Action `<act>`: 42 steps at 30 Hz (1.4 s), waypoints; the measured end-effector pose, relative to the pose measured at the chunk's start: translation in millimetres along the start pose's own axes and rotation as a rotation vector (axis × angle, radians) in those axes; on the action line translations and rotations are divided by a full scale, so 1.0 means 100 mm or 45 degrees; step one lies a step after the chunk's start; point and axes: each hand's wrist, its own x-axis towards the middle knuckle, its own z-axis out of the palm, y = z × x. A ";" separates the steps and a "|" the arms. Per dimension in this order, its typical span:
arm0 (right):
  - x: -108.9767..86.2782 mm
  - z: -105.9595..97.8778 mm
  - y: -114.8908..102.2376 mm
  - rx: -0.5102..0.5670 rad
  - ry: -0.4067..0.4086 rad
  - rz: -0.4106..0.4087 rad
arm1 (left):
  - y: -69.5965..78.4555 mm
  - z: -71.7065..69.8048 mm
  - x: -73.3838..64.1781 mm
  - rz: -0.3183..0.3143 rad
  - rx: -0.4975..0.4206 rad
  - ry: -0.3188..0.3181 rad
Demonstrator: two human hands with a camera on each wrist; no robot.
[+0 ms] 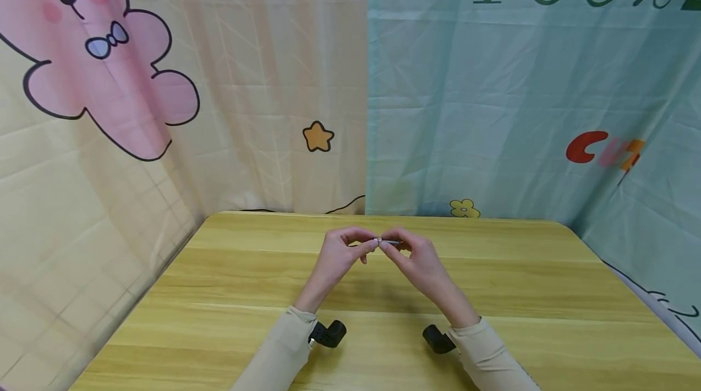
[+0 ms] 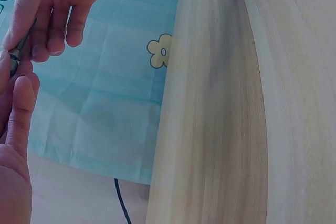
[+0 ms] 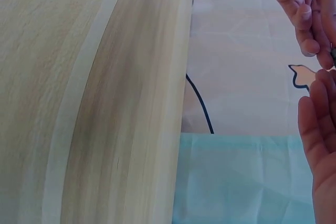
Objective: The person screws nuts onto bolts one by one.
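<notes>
Both hands meet above the far half of the table, fingertips almost touching. Between them is a small, thin metal bolt (image 1: 390, 242), its grey shaft lying roughly level. My left hand (image 1: 341, 252) pinches its thicker end between thumb and fingers. My right hand (image 1: 417, 258) pinches the shaft side with thumb and index finger. In the left wrist view the bolt (image 2: 19, 51) shows as a dark, slim piece, partly covered by fingertips. Only a dark bit of it appears at the edge of the right wrist view, so its exact shape is hard to tell.
The wood-grain table (image 1: 246, 294) spreads below both hands. A printed cream curtain (image 1: 230, 135) and a light-blue curtain (image 1: 465, 105) hang behind its far edge. Black wrist cameras, one on the left cuff (image 1: 330, 334) and one on the right cuff (image 1: 438, 339), stick out inward.
</notes>
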 end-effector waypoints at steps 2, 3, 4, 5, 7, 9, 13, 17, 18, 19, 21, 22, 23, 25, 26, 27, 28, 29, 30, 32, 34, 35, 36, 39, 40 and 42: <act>0.00 0.00 0.00 -0.014 0.000 0.006 | -0.01 0.00 0.00 0.004 -0.015 -0.005; 0.00 0.00 0.00 -0.020 0.000 0.009 | -0.01 0.00 0.00 0.005 -0.018 -0.006; 0.00 0.00 -0.01 -0.024 -0.001 0.016 | -0.02 0.00 0.00 0.008 -0.021 -0.008; 0.00 0.00 -0.01 -0.025 -0.004 0.022 | -0.02 0.00 0.00 0.012 -0.022 -0.011; 0.00 0.00 -0.01 -0.018 -0.010 0.030 | -0.02 0.00 0.00 0.014 -0.018 -0.013; 0.01 0.00 -0.01 0.005 -0.011 0.027 | -0.03 0.00 0.01 0.017 -0.011 -0.013; 0.01 -0.01 0.00 0.073 -0.012 -0.025 | -0.03 -0.01 0.01 0.017 0.012 -0.002; 0.02 -0.01 0.00 0.080 -0.016 -0.071 | -0.02 -0.01 0.00 0.007 0.013 0.006; 0.02 -0.01 0.01 0.075 -0.015 -0.076 | -0.02 -0.01 0.00 0.002 0.010 0.007; 0.02 -0.02 0.00 0.070 -0.012 -0.074 | -0.02 -0.01 0.01 -0.003 0.008 0.009; 0.02 -0.02 0.00 0.055 -0.003 -0.070 | -0.01 0.00 0.01 -0.012 0.002 0.014; 0.02 -0.02 -0.01 0.053 0.000 -0.068 | -0.01 0.00 0.01 -0.014 0.003 0.017; 0.02 -0.02 -0.01 0.049 0.004 -0.063 | -0.01 0.00 0.01 -0.016 0.006 0.021; 0.02 -0.02 -0.01 0.036 0.008 -0.057 | 0.00 0.00 0.01 -0.016 0.007 0.026; 0.02 -0.02 -0.02 0.029 0.008 -0.054 | 0.00 0.00 0.01 -0.015 0.006 0.028; 0.02 -0.02 -0.02 0.023 0.009 -0.052 | 0.00 -0.01 0.01 -0.013 0.006 0.028; 0.02 -0.02 -0.01 0.019 0.008 -0.049 | 0.00 -0.01 0.01 -0.012 0.007 0.025; 0.01 -0.02 -0.01 0.015 0.008 -0.046 | 0.00 -0.01 0.01 -0.010 0.008 0.024; 0.01 -0.01 -0.01 0.007 0.007 -0.044 | -0.01 -0.01 0.01 -0.008 0.009 0.021; 0.00 -0.01 -0.01 -0.007 0.008 -0.043 | -0.01 0.00 0.01 -0.006 0.001 0.012; 0.00 -0.01 -0.01 -0.019 0.009 -0.033 | -0.02 0.00 0.01 -0.007 -0.015 0.002; 0.00 -0.01 -0.01 -0.027 0.009 -0.022 | -0.02 0.00 0.00 -0.008 -0.022 0.001; 0.00 0.00 -0.02 -0.035 0.007 -0.009 | -0.02 0.00 0.01 -0.010 -0.030 -0.003; 0.00 0.00 -0.02 -0.027 0.002 0.013 | -0.03 0.00 0.01 -0.013 -0.043 -0.004; 0.00 0.00 -0.02 -0.015 0.002 0.008 | -0.03 0.01 0.01 -0.012 -0.040 -0.002; 0.00 0.00 -0.01 0.020 0.001 -0.020 | -0.04 0.01 0.02 -0.005 -0.033 0.003</act>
